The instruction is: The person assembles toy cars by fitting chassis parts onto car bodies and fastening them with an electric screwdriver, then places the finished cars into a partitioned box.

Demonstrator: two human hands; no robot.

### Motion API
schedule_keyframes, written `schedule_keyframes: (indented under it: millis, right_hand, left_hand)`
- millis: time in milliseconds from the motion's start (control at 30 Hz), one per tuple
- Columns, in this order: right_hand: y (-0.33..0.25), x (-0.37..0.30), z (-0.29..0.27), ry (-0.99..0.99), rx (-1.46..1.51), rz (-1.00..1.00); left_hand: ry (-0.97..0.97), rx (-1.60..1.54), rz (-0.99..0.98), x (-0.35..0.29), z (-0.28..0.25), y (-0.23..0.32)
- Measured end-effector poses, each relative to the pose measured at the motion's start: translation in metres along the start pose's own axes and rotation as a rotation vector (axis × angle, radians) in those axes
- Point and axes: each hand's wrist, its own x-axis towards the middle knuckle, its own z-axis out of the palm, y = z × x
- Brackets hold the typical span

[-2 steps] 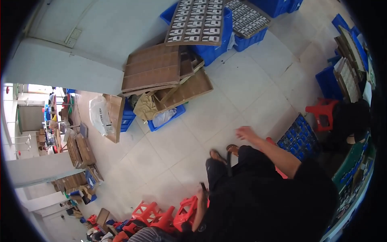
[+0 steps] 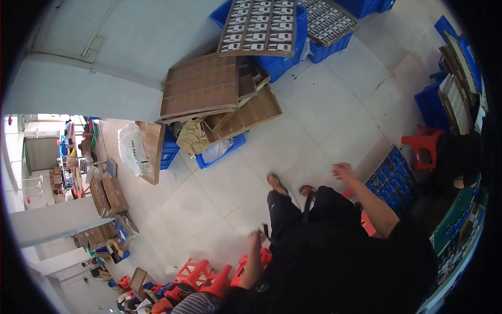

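Observation:
My right hand (image 2: 343,171) hangs over the tiled floor (image 2: 308,131), its fingers loosely apart with nothing seen in them. A tray of blue parts (image 2: 392,178) lies nearest to it, to its right. My left hand (image 2: 254,239) hangs low beside my dark clothing, above red stools (image 2: 194,273). Its fingers are blurred and partly hidden. A short black strap (image 2: 265,230) shows close to that hand; whether the hand holds it I cannot tell. Below me, my sandalled feet (image 2: 277,184) are apart in mid-stride.
Ahead, brown divided trays (image 2: 201,86) lean on blue crates (image 2: 282,65), with a tray of white parts (image 2: 259,29) on top. A white sack (image 2: 130,149) rests on a board at left. A red stool (image 2: 422,146) and a seated person (image 2: 457,157) are at right.
My right hand has swung rightward, and my left hand has moved slightly up and left. My left foot has shifted forward. The surroundings have slid slightly in view.

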Motion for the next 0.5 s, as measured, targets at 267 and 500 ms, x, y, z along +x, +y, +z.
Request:
schedule_keyframes:
  millis: [267, 500]
  right_hand:
    - [0.067, -0.089, -0.076, 0.704, 0.076, 0.32]
    - [-0.012, -0.162, 0.139, 0.422, 0.092, 0.598]
  left_hand:
    - [-0.129, 0.008, 0.166, 0.275, 0.061, 0.363]
    - [-0.093, -0.029, -0.217, 0.4, 0.255, 0.545]
